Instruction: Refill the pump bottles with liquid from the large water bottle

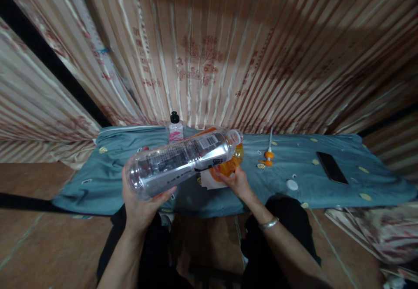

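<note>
My left hand [139, 208] is wrapped round the base of a large clear plastic bottle [183, 162] with a silver label. The bottle lies tilted on its side in the air, its uncapped neck pointing right. Under that neck stands an orange bottle [233, 160], partly covered by the clear one. My right hand [237, 182] grips the orange bottle low on its side. Whether any liquid runs between the two cannot be made out. An orange pump top [268, 156] with a long tube lies to the right, near a round white cap [291, 185].
A blue-green cloth [284, 145] covers the low surface before me. A small bottle with a black cap [175, 128] stands at the back, and a black phone [331, 167] lies at the right. A pleated curtain [202, 41] hangs behind.
</note>
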A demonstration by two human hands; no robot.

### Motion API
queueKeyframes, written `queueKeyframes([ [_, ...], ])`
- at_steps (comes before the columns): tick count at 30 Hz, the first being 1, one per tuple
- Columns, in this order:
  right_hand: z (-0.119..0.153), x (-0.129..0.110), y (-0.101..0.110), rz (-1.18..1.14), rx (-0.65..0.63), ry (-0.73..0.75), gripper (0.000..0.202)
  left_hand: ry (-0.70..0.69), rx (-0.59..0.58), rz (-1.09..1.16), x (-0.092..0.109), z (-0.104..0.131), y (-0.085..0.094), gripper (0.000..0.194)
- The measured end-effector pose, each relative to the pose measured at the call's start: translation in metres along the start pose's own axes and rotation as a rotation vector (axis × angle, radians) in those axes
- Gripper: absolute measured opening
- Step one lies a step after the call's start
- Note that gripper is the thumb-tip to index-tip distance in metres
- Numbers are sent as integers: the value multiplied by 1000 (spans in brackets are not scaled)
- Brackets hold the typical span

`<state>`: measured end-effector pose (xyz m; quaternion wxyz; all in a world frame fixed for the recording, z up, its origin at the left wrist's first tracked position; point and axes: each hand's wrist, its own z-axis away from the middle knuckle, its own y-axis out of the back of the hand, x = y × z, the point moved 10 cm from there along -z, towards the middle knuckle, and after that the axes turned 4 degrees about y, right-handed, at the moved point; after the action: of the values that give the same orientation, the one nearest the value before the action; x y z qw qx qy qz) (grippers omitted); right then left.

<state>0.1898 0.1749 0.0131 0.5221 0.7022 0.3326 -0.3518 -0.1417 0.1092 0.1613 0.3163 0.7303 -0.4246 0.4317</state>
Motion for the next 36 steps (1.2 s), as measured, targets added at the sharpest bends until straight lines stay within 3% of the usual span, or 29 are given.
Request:
queueKeyframes([
  [6, -1, 0, 0, -5, -11, -13, 58, 27, 83, -60, -11, 2, 10, 95],
  [16, -1, -3, 2, 37, 8, 6, 57, -56, 62, -72, -3, 0, 8, 88],
  [26, 0, -1, 1, 15, 1, 5, 59, 100, 73, -15, -26, 2, 8, 94],
  [36, 0, -6, 1, 11, -14, 11, 59, 68, 90, -54, -19, 2, 10, 93],
])
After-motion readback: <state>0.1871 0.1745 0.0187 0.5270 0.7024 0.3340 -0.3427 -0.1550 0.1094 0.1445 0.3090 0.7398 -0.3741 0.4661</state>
